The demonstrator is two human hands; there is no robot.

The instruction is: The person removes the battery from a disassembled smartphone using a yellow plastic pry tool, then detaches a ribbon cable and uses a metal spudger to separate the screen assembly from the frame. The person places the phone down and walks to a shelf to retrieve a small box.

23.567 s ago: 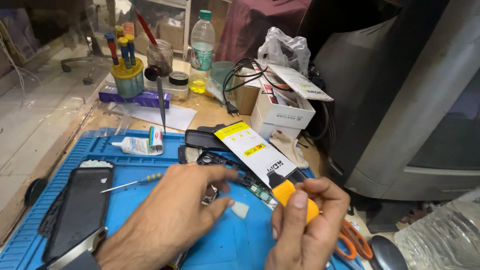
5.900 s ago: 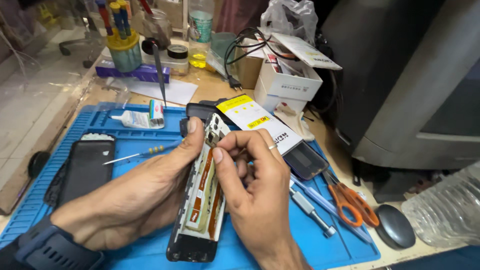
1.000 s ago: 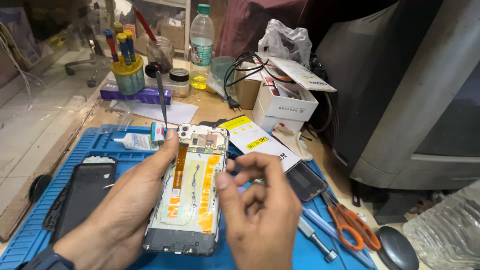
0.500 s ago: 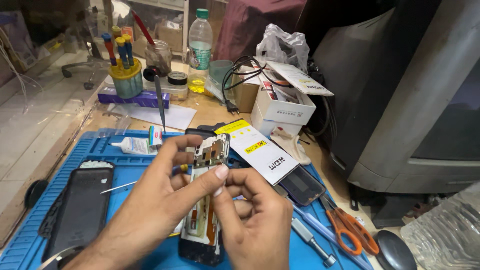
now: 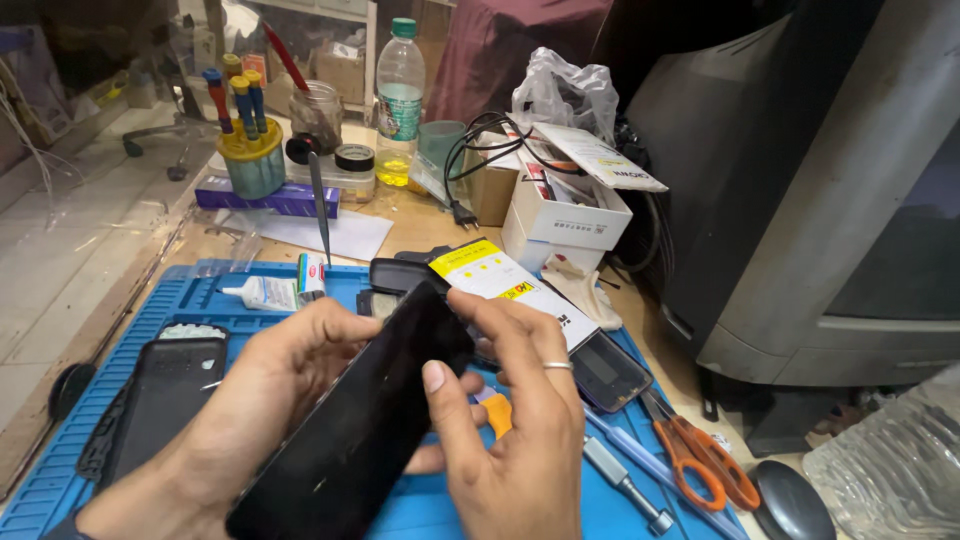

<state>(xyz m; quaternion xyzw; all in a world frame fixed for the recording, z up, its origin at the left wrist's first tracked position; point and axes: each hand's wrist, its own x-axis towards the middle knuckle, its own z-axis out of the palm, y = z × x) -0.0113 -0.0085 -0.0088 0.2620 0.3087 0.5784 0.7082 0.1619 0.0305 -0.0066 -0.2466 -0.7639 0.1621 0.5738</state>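
A big grey television (image 5: 800, 190) fills the right side of the desk, and a blue work mat (image 5: 190, 300) covers the near part in front of the person. Over the mat both hands hold a black phone (image 5: 350, 430), which is tilted with its dark glass side up and its top corner pointing away. The left hand (image 5: 260, 410) cups it from underneath and along the left edge, fingers curled around it. The right hand (image 5: 520, 430), with a ring on one finger, grips the right edge, thumb pressed on the glass and fingers over the top corner. Just behind the phone lies a yellow and white package (image 5: 505, 285), and a second dark phone (image 5: 160, 400) lies flat on the mat to the left. A white box (image 5: 560, 215) stands further back, near a clear plastic bottle (image 5: 400, 95) and a yellow holder with screwdrivers (image 5: 250, 150). Orange-handled scissors (image 5: 700, 465) lie on the mat to the right, and a small glue tube (image 5: 275, 290) lies near its far edge.
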